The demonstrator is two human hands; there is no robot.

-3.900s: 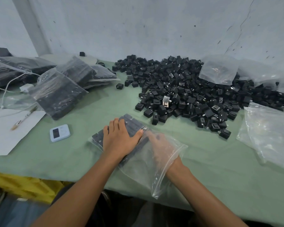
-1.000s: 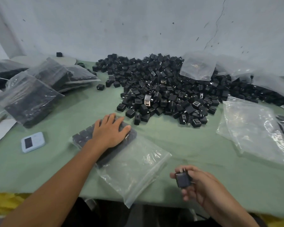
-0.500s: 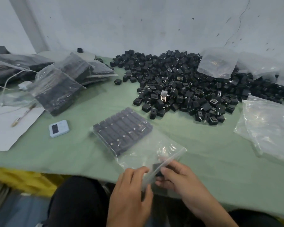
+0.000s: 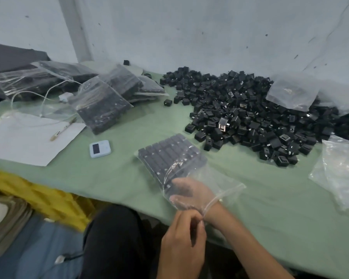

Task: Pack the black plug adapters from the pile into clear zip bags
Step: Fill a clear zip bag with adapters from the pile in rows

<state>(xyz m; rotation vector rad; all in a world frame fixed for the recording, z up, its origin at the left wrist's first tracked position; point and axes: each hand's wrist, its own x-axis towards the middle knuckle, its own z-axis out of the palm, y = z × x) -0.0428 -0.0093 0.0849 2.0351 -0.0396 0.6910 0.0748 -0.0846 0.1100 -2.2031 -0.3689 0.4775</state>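
While the left hand (image 4: 181, 238) pinched the mouth of the clear zip bag (image 4: 220, 182) at the near edge of the counter (image 4: 270, 208), the right hand (image 4: 191, 193) sat wrist-deep inside it, blurred by the plastic; whether it gripped anything could not be told. Packed adapters (image 4: 169, 156) lay in neat rows at the bag's far end. Farther off to the right spread the pile (image 4: 250, 117) of loose black plug adapters.

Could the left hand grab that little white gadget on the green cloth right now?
Probably, once freed: the left hand pinches the clear bag at its mouth, the right hand inside it. Only bare cloth lies on the way to the white gadget.
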